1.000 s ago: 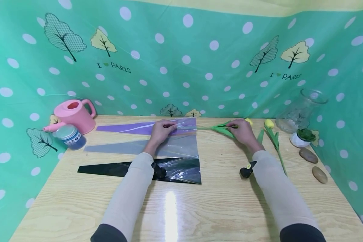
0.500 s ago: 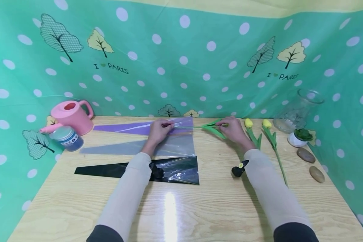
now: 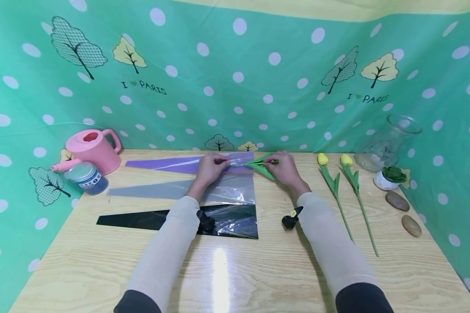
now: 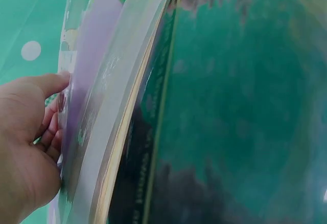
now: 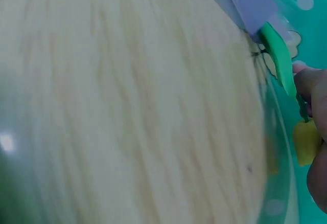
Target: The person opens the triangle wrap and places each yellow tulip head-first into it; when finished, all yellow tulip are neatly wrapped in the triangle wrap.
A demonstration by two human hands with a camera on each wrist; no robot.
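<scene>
Since the earlier frames, the right hand point(image 3: 287, 168) has been brought leftward with the tulip point(image 3: 263, 165), so the stem is now fed further into the purple sleeve point(image 3: 188, 164); two tulips point(image 3: 338, 182) once partly hidden are fully exposed.

At far left, a pink can point(image 3: 94, 149) and a jar point(image 3: 87, 177) are noted. The sleeve lies at the back of the worktop point(image 3: 258, 269), with a clear sleeve point(image 3: 172, 190) and a black sleeve point(image 3: 141, 218) nearer the person. The sleeve mouth is pinched by the left hand point(image 3: 210, 168), fingers curled on the film edge; this is confirmed in the left wrist view point(image 4: 30, 137). The tulip is gripped near its leaves by the right hand, the yellow bud point(image 5: 306, 141) showing beside the fingers. At right, a vase point(image 3: 387, 141), a small plant point(image 3: 391, 177) and two stones point(image 3: 405, 213) are recorded.

Risk judged: a leaf may catch on the sleeve mouth and fold back, or the thin film may crumple or slip from the pinch if the push is too quick.
</scene>
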